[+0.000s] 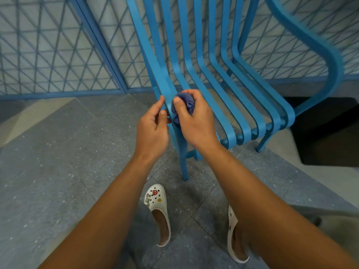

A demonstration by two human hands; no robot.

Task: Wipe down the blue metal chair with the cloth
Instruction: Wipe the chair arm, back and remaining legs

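The blue metal chair [213, 78] fills most of the view, but a lot of it is cut off: the top of the backrest runs out of the picture, and so does the upper bit of the right armrest. It's all long flat slats that curve from back into seat, smooth painted metal with a slight sheen. The near front leg is half hidden behind the hands, and the far legs are only partly visible under the seat.

Behind it there's a blue fence [58, 55] with a diamond mesh over a pale backing, reaching off the frame on both sides. The floor [48, 162] is grey speckled stone tile, and a dark opening at the right edge is too shadowed to make out.

Both forearms come up from the bottom and block the middle of the floor. Two white clogs [158, 208] with little charms show between them, the right one mostly covered by the arm.

The right hand [194, 121] is curled tight round the cloth [184, 107], a bunched-up dark blue wad, soft and crumpled, sitting right at the left edge of the seat where the outer slats bend. Most of the cloth is hidden under the fingers. The left hand [153, 127] is just beside it, fingers loosely bent, forefinger tip touching the outermost slat, holding nothing as far as I can tell.
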